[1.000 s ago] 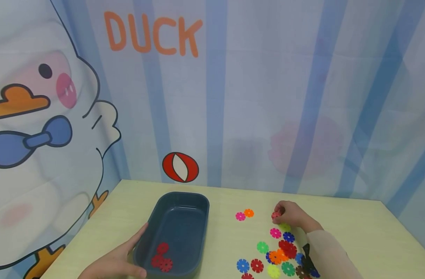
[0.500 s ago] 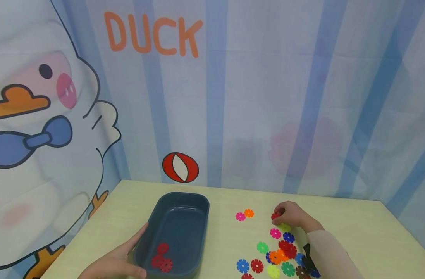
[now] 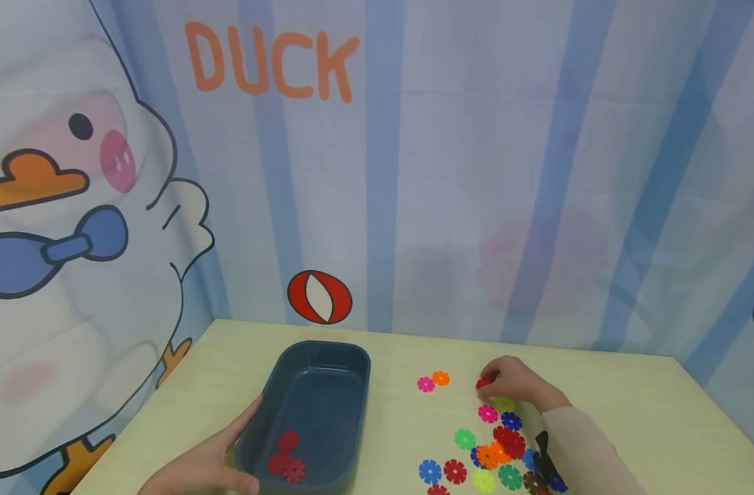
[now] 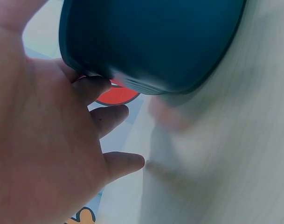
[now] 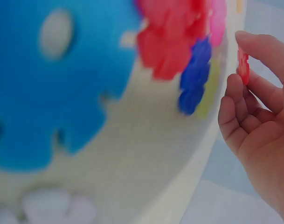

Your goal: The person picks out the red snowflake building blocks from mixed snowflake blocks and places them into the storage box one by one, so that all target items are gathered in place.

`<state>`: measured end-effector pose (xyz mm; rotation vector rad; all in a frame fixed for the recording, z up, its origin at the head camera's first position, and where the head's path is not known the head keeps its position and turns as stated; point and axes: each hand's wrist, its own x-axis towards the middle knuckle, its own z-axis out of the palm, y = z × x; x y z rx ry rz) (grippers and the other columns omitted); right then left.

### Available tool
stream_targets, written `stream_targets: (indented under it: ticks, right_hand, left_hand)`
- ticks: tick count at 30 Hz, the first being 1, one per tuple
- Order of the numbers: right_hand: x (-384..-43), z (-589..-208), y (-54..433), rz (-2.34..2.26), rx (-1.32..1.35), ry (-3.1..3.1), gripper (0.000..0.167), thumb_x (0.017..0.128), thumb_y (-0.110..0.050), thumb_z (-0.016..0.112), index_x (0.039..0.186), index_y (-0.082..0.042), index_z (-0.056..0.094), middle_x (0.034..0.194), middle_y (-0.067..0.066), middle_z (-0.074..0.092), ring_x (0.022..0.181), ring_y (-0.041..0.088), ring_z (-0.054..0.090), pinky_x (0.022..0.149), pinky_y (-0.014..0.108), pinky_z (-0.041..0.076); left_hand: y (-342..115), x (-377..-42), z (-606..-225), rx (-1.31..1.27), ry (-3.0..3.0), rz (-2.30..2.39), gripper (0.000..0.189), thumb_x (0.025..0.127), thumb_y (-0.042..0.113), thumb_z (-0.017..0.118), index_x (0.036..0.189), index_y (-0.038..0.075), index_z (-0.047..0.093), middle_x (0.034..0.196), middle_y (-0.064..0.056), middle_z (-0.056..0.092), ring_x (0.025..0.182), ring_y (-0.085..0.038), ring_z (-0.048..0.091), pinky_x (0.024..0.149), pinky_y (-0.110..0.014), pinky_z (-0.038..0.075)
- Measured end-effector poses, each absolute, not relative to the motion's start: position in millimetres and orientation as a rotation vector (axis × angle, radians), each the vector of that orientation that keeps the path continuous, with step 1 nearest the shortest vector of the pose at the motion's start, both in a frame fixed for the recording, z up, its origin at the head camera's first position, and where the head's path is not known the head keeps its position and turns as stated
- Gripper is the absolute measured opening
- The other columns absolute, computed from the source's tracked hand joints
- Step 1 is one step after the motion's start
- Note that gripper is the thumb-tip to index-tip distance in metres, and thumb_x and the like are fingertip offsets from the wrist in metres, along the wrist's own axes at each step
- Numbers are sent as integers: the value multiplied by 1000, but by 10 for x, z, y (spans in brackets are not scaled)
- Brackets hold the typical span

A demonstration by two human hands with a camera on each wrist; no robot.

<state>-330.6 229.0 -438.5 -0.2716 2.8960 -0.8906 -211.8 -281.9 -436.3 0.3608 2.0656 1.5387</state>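
Observation:
My left hand (image 3: 206, 464) lies along the left side of a dark blue-grey plastic bin (image 3: 363, 385), thumb and fingers spread and touching its near left corner. In the left wrist view, fingers reach out beside the bin's wall (image 4: 151, 51), some of them off it. Inside, several red notched discs (image 3: 295, 470) lie at the near end. My right hand (image 3: 515, 380) pinches a red notched disc (image 5: 243, 66) between thumb and fingers, above the far end of the scattered discs. In the head view the hand covers part of that disc.
Loose notched discs in many colours lie right of the bin, among them a green disc (image 3: 465, 439), a blue disc (image 3: 429, 471) and an orange disc (image 3: 440, 378). Some overlap in a pile by the right sleeve (image 3: 590, 447). A duck-print curtain (image 3: 451, 172) backs the table (image 3: 661, 405).
My right hand has shifted slightly left with the red disc between its fingers, and the disc has turned so less of it shows. My left hand and the bin stay put.

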Motion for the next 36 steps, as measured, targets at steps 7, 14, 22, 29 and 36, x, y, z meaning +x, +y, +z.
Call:
stream_targets:
  ticks: [7, 14, 22, 29, 36]
  right_hand:
    - [-3341, -4318, 2127, -917, -410, 2896, 27, 80, -18, 79, 101, -3, 70, 92, 3, 64, 80, 17, 55, 76, 35, 55]
    - [-3289, -4100, 1874, -932, -652, 2859, 29, 82, -18, 77, 105, -3, 69, 94, 1, 64, 82, 16, 55, 73, 30, 53]
    - [-3185, -3874, 1522, -932, -899, 2808, 30, 84, -21, 75, 108, -3, 69, 96, -1, 64, 85, 15, 55, 74, 28, 51]
    - [-3093, -3756, 1212, -930, -1099, 2744, 30, 85, -22, 75, 109, -5, 69, 95, -1, 64, 83, 13, 55, 70, 25, 51]
    - [-3038, -3682, 890, -953, -1194, 2677, 29, 84, -21, 76, 107, -5, 70, 92, -3, 62, 78, 11, 53, 67, 23, 49]
  left_hand:
    - [-2812, -2115, -4358, 374, 2083, 1529, 116, 83, 45, 74, 155, 18, -12, 159, -22, -11, 143, -48, -7, 106, -73, 10]
    - [-2816, -2122, -4365, 372, 2080, 1529, 116, 83, 44, 74, 155, 18, -13, 159, -22, -11, 143, -48, -7, 107, -72, 10]
    - [-2817, -2132, -4364, 386, 2068, 1537, 115, 84, 42, 74, 155, 18, -13, 159, -22, -12, 143, -48, -7, 107, -72, 10]
    - [-2821, -2141, -4355, 426, 2119, 1501, 114, 83, 42, 74, 155, 18, -11, 160, -21, -11, 143, -47, -7, 107, -72, 10]
    - [-2827, -2127, -4357, 434, 2120, 1500, 115, 83, 42, 74, 155, 17, -11, 159, -21, -11, 142, -48, -8, 107, -72, 10]
